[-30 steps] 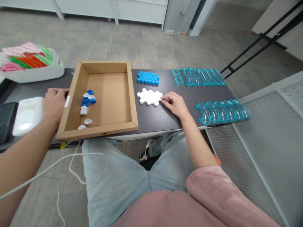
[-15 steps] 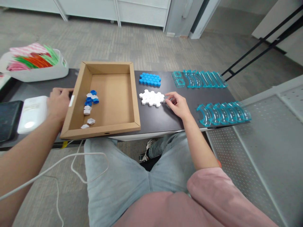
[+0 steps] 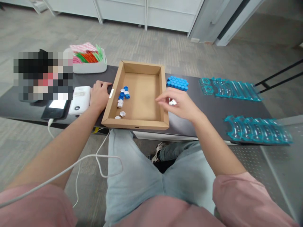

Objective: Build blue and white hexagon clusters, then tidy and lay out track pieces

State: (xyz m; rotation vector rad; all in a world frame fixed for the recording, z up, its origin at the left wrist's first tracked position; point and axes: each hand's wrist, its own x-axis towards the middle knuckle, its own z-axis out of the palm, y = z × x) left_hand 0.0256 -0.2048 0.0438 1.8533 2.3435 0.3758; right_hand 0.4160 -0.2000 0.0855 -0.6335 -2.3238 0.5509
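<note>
My right hand (image 3: 180,104) hovers over the right wall of the cardboard box (image 3: 151,123), palm down, thumb and fingertips drawn together at the inner side. Whatever they pinch, if anything, I cannot make out. White hexagonal pieces (image 3: 172,102) peek out beneath this hand, mostly covered by it. Just behind them lies a block of joined blue hexagonal pieces (image 3: 177,83). Along the box's outer left side, my left hand (image 3: 99,94) lies on the table with its fingers stretched out and holds nothing. Several loose blue and white hexagonal pieces (image 3: 124,93) lie in the left part of the box.
Clear teal plastic pieces stand in a back row (image 3: 236,89) and a front row (image 3: 258,129) at the right. Left of my left hand are a white device (image 3: 80,100) and a dark, cabled device (image 3: 53,110). A white bin (image 3: 92,67) holds colourful strips. Pixelation hides the far left.
My right hand has moved left from the white pieces' right edge to over the box's right wall. The view has turned left. My left hand stays beside the box.
</note>
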